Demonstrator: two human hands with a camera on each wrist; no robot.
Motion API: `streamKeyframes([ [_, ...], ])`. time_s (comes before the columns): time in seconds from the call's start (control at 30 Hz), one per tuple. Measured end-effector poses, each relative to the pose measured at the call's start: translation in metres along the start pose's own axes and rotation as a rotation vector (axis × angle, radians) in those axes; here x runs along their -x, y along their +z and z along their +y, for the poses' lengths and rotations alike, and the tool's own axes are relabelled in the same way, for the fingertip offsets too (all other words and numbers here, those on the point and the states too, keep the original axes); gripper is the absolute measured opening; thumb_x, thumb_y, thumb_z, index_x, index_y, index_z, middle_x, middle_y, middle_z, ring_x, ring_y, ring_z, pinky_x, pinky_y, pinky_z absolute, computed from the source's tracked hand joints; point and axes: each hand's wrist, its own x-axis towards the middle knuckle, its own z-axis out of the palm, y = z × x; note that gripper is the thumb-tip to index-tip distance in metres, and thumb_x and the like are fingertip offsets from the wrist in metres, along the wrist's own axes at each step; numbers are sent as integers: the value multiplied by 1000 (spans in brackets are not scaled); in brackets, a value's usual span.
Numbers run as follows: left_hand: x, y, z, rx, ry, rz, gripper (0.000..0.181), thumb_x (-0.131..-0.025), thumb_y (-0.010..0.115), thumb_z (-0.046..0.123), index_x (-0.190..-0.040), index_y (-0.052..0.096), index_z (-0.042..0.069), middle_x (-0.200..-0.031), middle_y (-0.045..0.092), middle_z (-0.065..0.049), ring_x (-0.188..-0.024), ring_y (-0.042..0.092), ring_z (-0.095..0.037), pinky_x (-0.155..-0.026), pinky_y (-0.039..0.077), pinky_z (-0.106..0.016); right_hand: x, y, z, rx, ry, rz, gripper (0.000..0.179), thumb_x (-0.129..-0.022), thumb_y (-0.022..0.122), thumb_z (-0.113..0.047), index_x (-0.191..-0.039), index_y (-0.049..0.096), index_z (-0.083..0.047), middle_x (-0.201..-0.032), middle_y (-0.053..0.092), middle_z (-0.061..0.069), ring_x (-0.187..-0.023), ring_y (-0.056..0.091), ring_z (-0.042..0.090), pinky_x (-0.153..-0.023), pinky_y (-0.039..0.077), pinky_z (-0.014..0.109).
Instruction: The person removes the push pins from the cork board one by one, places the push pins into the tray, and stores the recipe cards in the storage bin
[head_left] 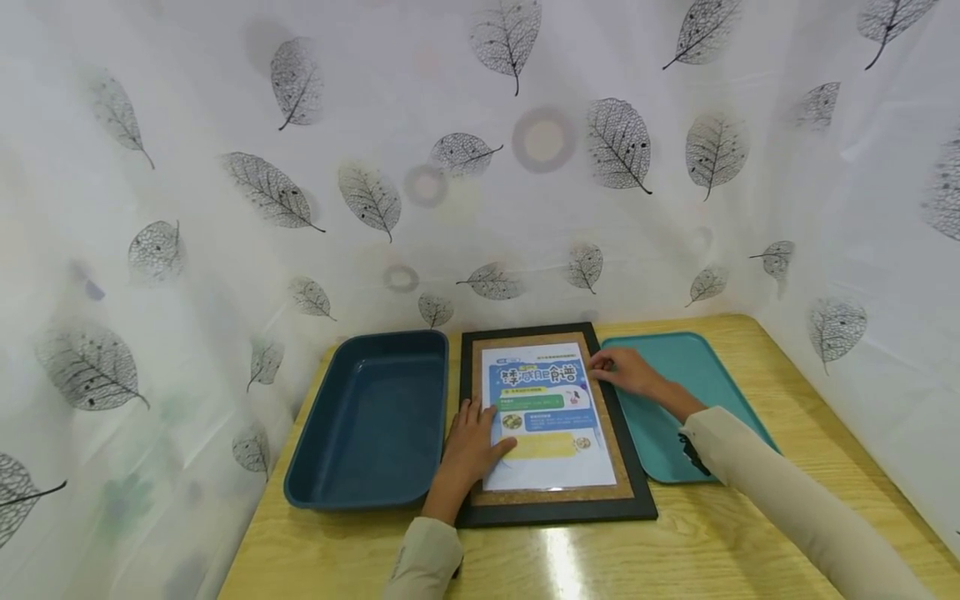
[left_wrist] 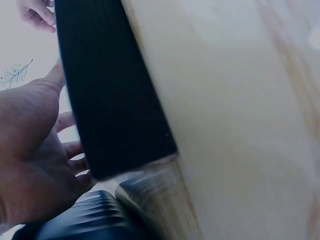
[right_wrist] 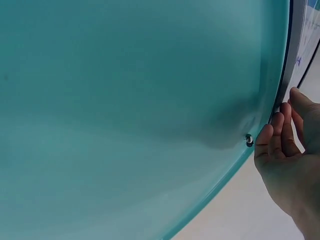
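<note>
A printed poster sheet [head_left: 551,471] lies on a black-framed cork board [head_left: 558,512] on the table. My left hand [head_left: 468,446] rests over the board's left side, fingers spread, with fingertips and thumb on the sheet. In the left wrist view, that hand [left_wrist: 37,150] is beside the dark frame [left_wrist: 110,90]. Thumb and fingertips of my right hand [head_left: 626,371] come together at the sheet's upper right edge, above the cork. In the right wrist view, this hand [right_wrist: 295,145] has curled fingers close to the frame edge; I cannot tell what is between its fingertips.
A deep dark-blue tray [head_left: 367,417] stands left of the board. To the right lies a flat teal tray [head_left: 690,367], partly under my right forearm. One small dark, shiny item [right_wrist: 249,140] sits near its rim. A leaf-patterned curtain [head_left: 525,225] encloses the wooden table [head_left: 322,554].
</note>
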Motion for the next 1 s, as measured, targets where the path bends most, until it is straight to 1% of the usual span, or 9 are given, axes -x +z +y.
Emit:
streamKeyframes([
  [0.23,-3,1,-1,-7,1,7,77,-98,69,50,-157,44,7,-168,25,-23,-156,17,-45,-124,22,-57,-3,4,0,7,-39,-10,16,-95,76,-9,-109,77,-1,-92,72,3,-82,64,16,-73,54,35],
  [0.43,-4,2,-2,-6,-5,5,77,-98,69,50,-157,44,7,-168,25,-22,-156,17,-44,-124,22,-58,-2,9,-1,12,-75,-14,17,-94,77,-10,-109,78,-1,-89,72,1,-78,62,13,-69,52,32],
  [0.53,-4,3,-3,-13,-14,-4,78,-98,68,51,-157,43,8,-169,24,-21,-157,15,-43,-125,22,-57,-1,10,-3,2,-74,-8,18,-94,78,-11,-109,78,-1,-89,71,1,-77,60,11,-68,51,29],
  [0.67,-4,5,-3,-17,-18,-10,78,-99,67,52,-158,42,9,-169,23,-20,-157,15,-42,-125,20,-56,2,11,-6,-11,-86,-3,18,-94,78,-11,-109,79,-2,-93,71,4,-77,56,11,-67,47,28],
  [0.8,-3,5,-3,-13,-15,-9,77,-98,68,51,-158,43,8,-169,24,-21,-157,15,-43,-125,21,-57,4,11,-8,-13,-86,-20,16,-94,78,-11,-108,80,-4,-97,73,4,-77,54,10,-67,44,27],
  [0.93,-2,4,-3,-11,-5,-4,76,-98,68,51,-157,44,8,-168,25,-22,-157,16,-43,-124,22,-57,6,11,-9,-17,-68,-35,17,-95,77,-12,-110,81,-5,-98,72,2,-79,54,11,-69,44,28],
  [1.0,-2,4,-3,-8,4,5,76,-98,68,50,-156,45,7,-167,26,-23,-156,17,-45,-124,23,-58,7,11,-9,-21,-72,-35,18,-95,77,-12,-111,80,-4,-98,72,3,-80,56,12,-69,46,29],
])
